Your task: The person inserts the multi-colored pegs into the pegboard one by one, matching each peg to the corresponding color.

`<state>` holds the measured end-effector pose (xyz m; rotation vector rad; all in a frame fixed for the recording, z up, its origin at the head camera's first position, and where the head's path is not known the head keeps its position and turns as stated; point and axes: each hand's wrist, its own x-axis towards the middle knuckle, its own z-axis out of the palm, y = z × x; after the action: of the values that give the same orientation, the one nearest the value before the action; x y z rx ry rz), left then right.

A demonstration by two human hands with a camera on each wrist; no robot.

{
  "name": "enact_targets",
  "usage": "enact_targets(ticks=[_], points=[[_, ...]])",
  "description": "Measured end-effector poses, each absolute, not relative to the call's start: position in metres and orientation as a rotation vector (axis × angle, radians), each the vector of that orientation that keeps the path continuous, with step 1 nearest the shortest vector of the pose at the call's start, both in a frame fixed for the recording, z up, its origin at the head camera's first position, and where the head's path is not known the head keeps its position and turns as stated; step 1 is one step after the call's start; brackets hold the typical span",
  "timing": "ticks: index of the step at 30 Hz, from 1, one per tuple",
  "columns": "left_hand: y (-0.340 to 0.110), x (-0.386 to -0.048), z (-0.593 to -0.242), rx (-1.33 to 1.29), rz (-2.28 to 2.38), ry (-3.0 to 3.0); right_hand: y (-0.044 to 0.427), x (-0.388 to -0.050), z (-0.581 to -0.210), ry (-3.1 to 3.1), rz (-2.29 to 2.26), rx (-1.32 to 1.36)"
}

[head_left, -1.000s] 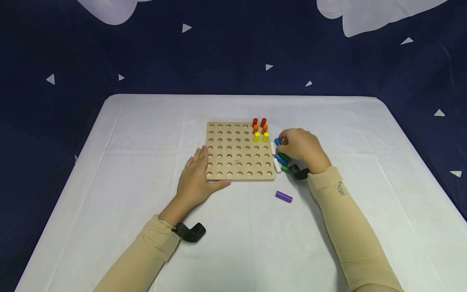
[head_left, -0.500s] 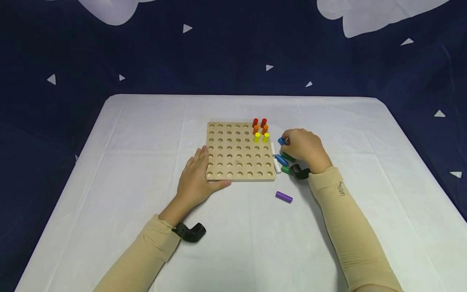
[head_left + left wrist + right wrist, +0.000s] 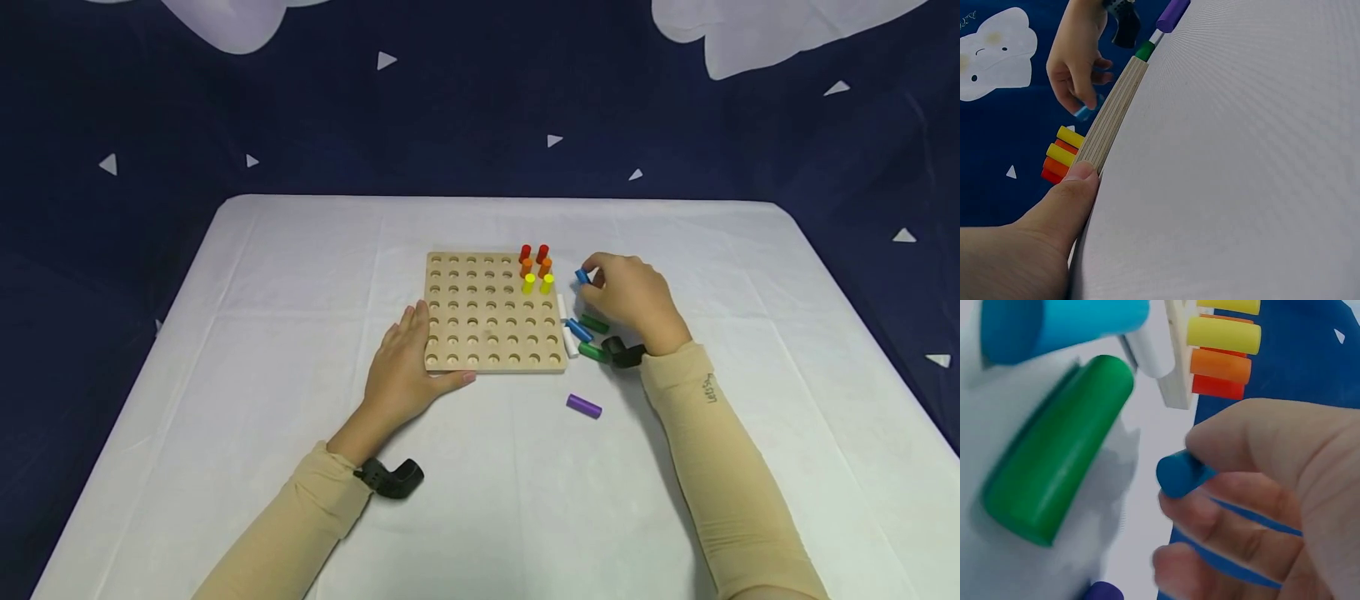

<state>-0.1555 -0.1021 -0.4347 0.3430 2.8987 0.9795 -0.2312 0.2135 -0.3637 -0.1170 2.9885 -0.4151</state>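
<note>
A square wooden pegboard with rows of round holes lies on the table. Along its left side and near corner rests my left hand, fingers straight, the thumb against the near edge. To the right of the board my right hand pinches a blue peg between thumb and fingers; the right wrist view shows this blue peg tilted, one round end toward the camera. Two red, two orange and two yellow pegs stand upright in the board's far right holes.
Beside the board's right edge lie white pegs, another blue peg and green pegs. Nearer the person is a purple peg. A white cloth covers the table, with a dark blue patterned backdrop behind.
My right hand has lifted the blue peg off the pile and moved it slightly away and to the right. My left hand has stayed at the board.
</note>
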Motion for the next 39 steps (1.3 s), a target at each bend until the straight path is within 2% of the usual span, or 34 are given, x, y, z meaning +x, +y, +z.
enact_targets(ticks=[8, 23, 39], points=[[-0.102, -0.155, -0.434, 0.346, 0.971, 2.901, 0.214, -0.232, -0.358, 3.013, -0.663, -0.099], [-0.102, -0.156, -0.435, 0.341, 0.962, 2.9, 0.202, -0.228, -0.357, 2.998, -0.985, -0.286], [-0.101, -0.155, -0.434, 0.346, 0.961, 2.892, 0.176, -0.221, -0.367, 2.922, -0.976, -0.373]])
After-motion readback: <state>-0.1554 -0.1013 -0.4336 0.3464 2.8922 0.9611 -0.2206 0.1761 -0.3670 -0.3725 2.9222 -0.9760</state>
